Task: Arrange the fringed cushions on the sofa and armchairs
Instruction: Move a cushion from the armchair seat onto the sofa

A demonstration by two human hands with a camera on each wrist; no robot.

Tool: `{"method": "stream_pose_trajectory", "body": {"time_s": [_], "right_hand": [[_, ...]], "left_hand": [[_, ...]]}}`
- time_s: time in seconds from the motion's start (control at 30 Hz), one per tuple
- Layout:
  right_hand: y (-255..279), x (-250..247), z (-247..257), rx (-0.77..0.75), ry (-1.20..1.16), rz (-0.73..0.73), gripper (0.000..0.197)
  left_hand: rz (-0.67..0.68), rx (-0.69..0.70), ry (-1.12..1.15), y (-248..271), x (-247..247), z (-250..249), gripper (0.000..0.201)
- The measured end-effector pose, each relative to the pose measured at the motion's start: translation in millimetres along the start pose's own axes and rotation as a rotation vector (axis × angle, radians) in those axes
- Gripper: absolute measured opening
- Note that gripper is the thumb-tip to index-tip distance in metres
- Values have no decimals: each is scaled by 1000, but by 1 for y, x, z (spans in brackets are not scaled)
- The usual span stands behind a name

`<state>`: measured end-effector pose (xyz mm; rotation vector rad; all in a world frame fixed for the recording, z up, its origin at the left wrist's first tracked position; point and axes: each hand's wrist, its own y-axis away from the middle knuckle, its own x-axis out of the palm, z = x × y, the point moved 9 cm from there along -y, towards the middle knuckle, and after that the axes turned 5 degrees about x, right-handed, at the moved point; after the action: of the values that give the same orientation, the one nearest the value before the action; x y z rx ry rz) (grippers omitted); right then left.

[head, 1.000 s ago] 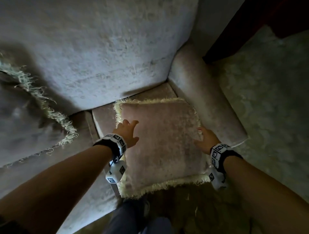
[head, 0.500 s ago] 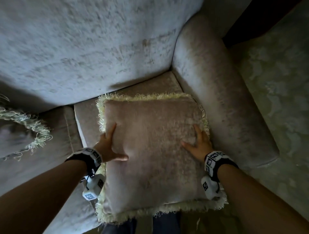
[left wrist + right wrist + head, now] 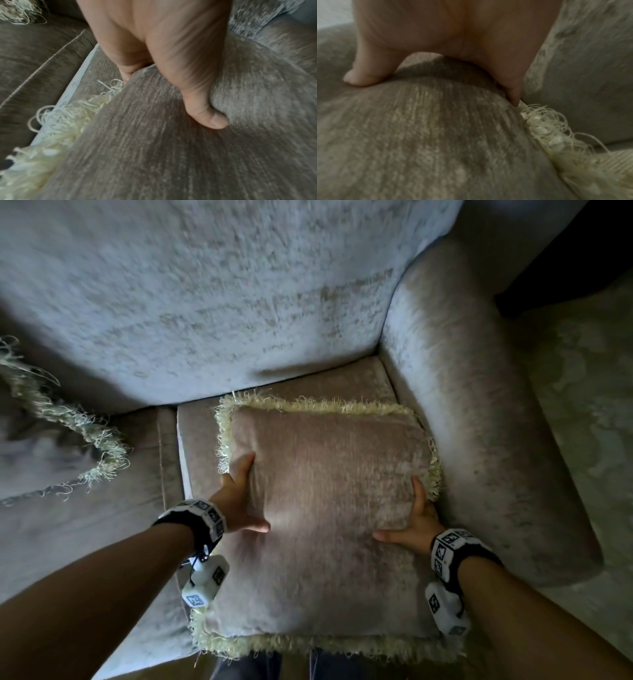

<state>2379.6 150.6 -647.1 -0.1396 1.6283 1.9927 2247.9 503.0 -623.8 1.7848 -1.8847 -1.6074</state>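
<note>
A square beige cushion [image 3: 329, 508] with a cream fringe lies flat on the sofa [image 3: 205, 302] seat, its far edge near the backrest, its 3 o'clock edge against the armrest. A second fringed cushion [image 3: 37, 446] lies at 9 o'clock, mostly out of view.

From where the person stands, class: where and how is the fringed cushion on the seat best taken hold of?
By its two plump side edges, just inside the fringe, one hand from each side. The fringed cushion lies flat and wide; left hand and right hand already grip there, thumbs on top.
</note>
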Motion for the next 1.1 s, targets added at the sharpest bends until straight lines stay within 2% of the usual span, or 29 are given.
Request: {"method": "stream_pose_trajectory", "body": {"time_s": [0.13,0.27,0.43,0.63,0.87,1.0,1.1], "right_hand": [[-8,-1,9,-67,-50,-52,154],[13,-18,24,-108,-76,-92,145],[56,-55,62,-204,-99,-196,140],[104,-115,170,-399,-123,-362,126],[152,-175,297,-680,-168,-509,122],[157,-179,338,-760,-179,-570,120],[140,-166,352,-762,-155,-587,114]], "left_hand": [[-30,89,27,-10,-4,-3,147],[-33,196,72,0,-18,-19,141],[-93,296,65,32,-73,-48,137],[-370,403,34,68,-188,-71,133],[-651,428,91,108,-305,-80,132],[-825,390,90,115,-327,-65,132],[-903,348,95,96,-318,-42,136]]}}
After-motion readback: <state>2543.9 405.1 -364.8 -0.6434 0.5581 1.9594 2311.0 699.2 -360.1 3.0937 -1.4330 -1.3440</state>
